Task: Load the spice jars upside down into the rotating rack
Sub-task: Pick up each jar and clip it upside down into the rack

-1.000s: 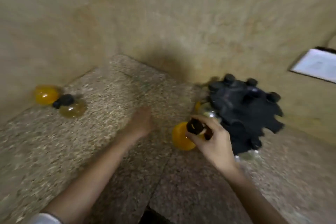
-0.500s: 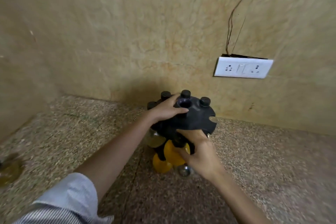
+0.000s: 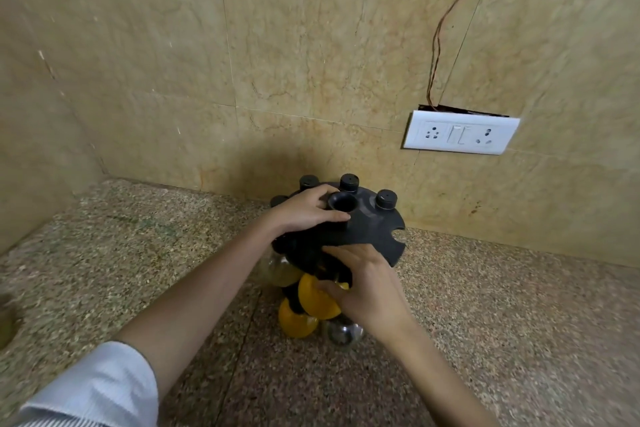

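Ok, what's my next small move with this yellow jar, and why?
Probably ease the neck of the yellow jar fully into the near slot of the rack: the right hand grips it right under the rim, its seating is hidden, and the left hand holds the top.

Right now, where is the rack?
In the head view the rack stands mid-frame on the counter near the back wall, below-left of the socket, the left hand gripping its top.
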